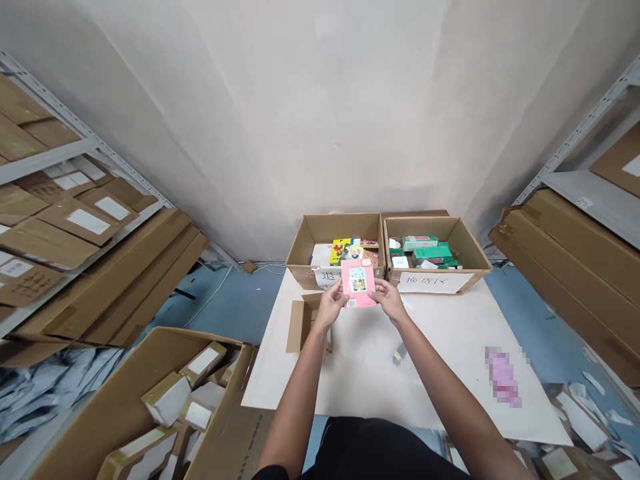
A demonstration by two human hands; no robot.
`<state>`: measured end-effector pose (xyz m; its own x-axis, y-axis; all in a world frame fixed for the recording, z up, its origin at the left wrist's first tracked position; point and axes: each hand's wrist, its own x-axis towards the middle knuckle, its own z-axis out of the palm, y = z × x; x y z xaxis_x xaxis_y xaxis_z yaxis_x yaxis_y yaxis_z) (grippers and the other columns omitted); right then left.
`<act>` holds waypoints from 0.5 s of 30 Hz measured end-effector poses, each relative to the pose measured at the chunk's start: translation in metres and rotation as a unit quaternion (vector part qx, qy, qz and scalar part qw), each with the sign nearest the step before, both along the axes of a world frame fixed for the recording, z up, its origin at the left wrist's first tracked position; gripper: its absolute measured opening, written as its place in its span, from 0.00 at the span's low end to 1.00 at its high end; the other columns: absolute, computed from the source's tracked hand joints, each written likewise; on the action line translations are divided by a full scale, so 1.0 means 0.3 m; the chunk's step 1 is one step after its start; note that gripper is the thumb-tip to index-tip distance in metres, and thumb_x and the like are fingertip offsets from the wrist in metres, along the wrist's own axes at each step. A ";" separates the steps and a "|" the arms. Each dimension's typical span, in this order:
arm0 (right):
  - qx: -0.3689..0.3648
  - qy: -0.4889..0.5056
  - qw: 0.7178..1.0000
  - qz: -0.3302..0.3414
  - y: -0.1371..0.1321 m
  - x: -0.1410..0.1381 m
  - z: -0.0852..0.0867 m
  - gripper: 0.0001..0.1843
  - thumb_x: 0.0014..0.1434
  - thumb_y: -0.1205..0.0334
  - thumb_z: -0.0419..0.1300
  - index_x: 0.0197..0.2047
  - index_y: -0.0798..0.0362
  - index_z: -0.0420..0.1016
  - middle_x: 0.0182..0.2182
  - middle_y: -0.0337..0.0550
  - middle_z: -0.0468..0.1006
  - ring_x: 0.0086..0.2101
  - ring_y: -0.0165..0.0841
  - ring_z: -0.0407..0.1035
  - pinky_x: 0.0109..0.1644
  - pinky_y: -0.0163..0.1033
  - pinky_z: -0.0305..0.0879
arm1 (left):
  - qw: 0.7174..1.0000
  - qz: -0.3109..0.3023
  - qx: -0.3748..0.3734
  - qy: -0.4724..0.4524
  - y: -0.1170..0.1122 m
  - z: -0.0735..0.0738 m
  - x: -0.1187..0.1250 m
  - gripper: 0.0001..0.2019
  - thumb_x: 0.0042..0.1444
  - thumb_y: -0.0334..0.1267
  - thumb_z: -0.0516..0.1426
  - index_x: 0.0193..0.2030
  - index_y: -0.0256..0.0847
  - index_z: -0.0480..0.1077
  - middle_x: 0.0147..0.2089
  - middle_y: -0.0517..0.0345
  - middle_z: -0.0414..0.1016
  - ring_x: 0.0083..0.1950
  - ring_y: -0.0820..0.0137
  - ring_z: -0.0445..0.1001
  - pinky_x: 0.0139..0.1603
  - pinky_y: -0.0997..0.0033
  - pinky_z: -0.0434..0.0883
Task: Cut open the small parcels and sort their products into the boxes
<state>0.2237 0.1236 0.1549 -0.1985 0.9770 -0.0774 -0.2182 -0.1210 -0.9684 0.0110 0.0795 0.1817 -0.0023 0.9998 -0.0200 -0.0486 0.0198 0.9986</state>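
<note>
A pink booklet (pixel 359 287) with a small picture and a barcode is held up above the table in both hands. My left hand (pixel 333 303) is closed on its left edge, and my right hand (pixel 388 299) pinches the right edge. Just behind it stands a cardboard box (pixel 297 267) with a handwritten paper label, holding a yellow booklet (pixel 341 251) and other flat colourful items. Below my left hand is a small open carton (pixel 296 325), partly hidden by my left forearm.
Right of the labelled box, another cardboard box (pixel 477 267) holds several green and white packages. A pixelated pink thing (pixel 503 377) lies on the white table (pixel 450 393). At left stands a large carton of parcels (pixel 145 353). Shelves with cartons flank both sides.
</note>
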 end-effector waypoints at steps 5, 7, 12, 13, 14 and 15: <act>0.037 -0.015 0.998 -0.055 0.336 -0.169 0.096 0.41 0.51 0.48 0.72 0.66 0.50 0.72 0.47 0.48 0.84 0.47 0.43 0.79 0.51 0.48 0.76 | 0.981 0.187 0.020 0.052 0.266 0.087 -0.136 0.45 0.58 0.48 0.68 0.78 0.42 0.56 0.71 0.41 0.70 0.68 0.53 0.71 0.63 0.57 0.73; 0.040 -0.051 0.993 -0.099 0.425 -0.202 0.087 0.38 0.53 0.48 0.69 0.66 0.49 0.72 0.51 0.50 0.83 0.49 0.42 0.78 0.54 0.48 0.74 | 0.966 0.236 0.011 0.107 0.320 0.096 -0.181 0.43 0.61 0.48 0.65 0.79 0.43 0.54 0.76 0.40 0.61 0.74 0.52 0.64 0.67 0.56 0.69; 0.056 -0.114 0.981 -0.150 0.342 -0.151 -0.148 0.29 0.53 0.49 0.64 0.56 0.52 0.77 0.53 0.54 0.82 0.53 0.45 0.76 0.59 0.50 0.72 | 0.951 0.248 0.042 0.180 0.213 -0.111 -0.191 0.28 0.64 0.44 0.60 0.70 0.44 0.68 0.71 0.44 0.68 0.68 0.54 0.70 0.64 0.57 0.72; 0.052 -0.134 0.977 -0.156 0.285 -0.128 -0.216 0.27 0.53 0.49 0.63 0.54 0.53 0.78 0.52 0.55 0.82 0.52 0.46 0.76 0.59 0.51 0.72 | 0.954 0.237 0.035 0.180 0.171 -0.181 -0.170 0.23 0.65 0.43 0.58 0.66 0.43 0.73 0.67 0.44 0.72 0.63 0.56 0.74 0.61 0.57 0.73; 0.041 -0.162 0.973 -0.161 0.223 -0.105 -0.284 0.25 0.54 0.50 0.61 0.52 0.52 0.79 0.50 0.54 0.83 0.51 0.46 0.77 0.59 0.51 0.72 | 0.959 0.219 0.022 0.180 0.129 -0.253 -0.141 0.20 0.66 0.42 0.57 0.61 0.43 0.76 0.62 0.44 0.76 0.59 0.57 0.76 0.59 0.57 0.74; 0.024 -0.199 0.966 -0.163 0.158 -0.083 -0.349 0.23 0.55 0.50 0.59 0.50 0.52 0.80 0.50 0.54 0.83 0.49 0.46 0.77 0.58 0.52 0.72 | 0.964 0.193 0.004 0.180 0.090 -0.324 -0.108 0.17 0.66 0.41 0.55 0.57 0.43 0.79 0.58 0.45 0.78 0.56 0.58 0.77 0.58 0.57 0.75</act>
<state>0.1989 0.1711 0.0503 0.1554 0.9872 -0.0366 0.1532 -0.0606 -0.9863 -0.0214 0.1066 0.0846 -0.3802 0.9231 0.0587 0.2993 0.0627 0.9521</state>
